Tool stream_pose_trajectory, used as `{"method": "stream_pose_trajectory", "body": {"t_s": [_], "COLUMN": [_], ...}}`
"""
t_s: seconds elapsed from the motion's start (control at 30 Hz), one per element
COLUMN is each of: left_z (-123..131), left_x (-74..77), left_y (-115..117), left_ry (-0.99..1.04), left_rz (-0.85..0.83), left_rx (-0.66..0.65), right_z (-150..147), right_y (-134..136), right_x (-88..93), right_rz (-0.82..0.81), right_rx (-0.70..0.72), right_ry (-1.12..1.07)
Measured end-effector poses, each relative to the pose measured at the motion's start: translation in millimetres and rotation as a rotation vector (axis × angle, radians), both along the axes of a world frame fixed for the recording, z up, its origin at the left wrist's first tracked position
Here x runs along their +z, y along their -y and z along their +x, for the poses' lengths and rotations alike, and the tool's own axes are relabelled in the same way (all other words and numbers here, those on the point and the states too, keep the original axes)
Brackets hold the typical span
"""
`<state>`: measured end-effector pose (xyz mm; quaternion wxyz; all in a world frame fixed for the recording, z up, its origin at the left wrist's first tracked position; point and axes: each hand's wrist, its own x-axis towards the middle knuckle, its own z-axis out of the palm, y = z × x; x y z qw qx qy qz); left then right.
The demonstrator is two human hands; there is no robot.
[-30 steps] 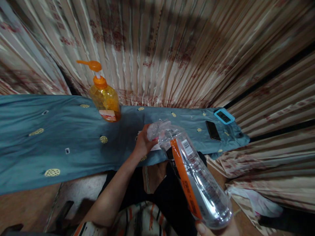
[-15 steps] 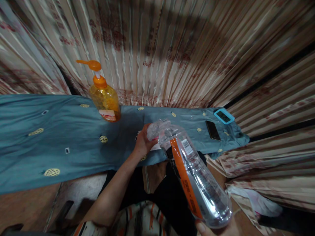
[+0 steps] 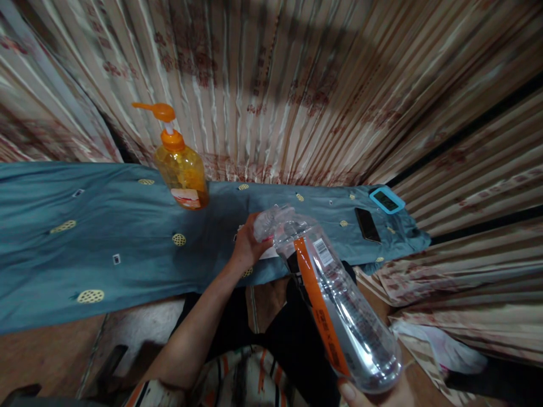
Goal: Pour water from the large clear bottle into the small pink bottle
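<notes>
My right hand (image 3: 382, 394) grips the base end of a large clear plastic bottle (image 3: 352, 316) with an orange and black label and a barcode. The bottle is tilted, its narrower end pointing up and left, away from me. No liquid is plain to see inside it. My left hand (image 3: 251, 242) is closed around a small clear plastic container (image 3: 271, 221) with a bit of pink on it; its exact kind is unclear. The large bottle's top end meets or overlaps this container, and whether they touch is hard to tell. A white patch shows just below them.
On the blue pineapple-print cloth (image 3: 127, 226) stands an orange pump bottle (image 3: 183, 175), to the left. A dark phone (image 3: 367, 225) and a light-blue framed digital clock (image 3: 387, 199) lie at the right end. Pleated curtains (image 3: 263, 102) hang behind and to the right.
</notes>
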<state>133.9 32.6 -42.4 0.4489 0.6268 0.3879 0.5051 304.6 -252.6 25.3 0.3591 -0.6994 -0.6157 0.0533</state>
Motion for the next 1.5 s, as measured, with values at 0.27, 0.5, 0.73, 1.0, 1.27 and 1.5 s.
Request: {"method": "stream_pose_trajectory", "body": {"t_s": [0.27,0.5,0.73,1.0,1.27,1.5], "left_z": [0,0,1,1,1,1], "left_x": [2.5,0.1,0.9,1.2,0.5,0.3], "left_y": [1,1,0,0,0,1], "left_ry": [0.034,0.036,0.007,0.019,0.051,0.022], "left_rz": [-0.014,-0.001,-0.004,0.0,-0.014,-0.029], "left_rx": [-0.032,-0.015,-0.005,-0.004,-0.022,-0.012], "right_z": [1,2,-1,-2,3,0], "right_y": [-1,3,3,4,4,1], "right_x": [5.6,0.8,3.1,-4.8,-1.3,-1.2], "right_rz": [-0.011,-0.015,-0.026,0.011,-0.039,-0.029], "right_rx": [0.015,-0.037,-0.012,-0.073,-0.108,-0.146], "right_ry": [0.021,0.004,-0.044,-0.051,-0.104,-0.237]}}
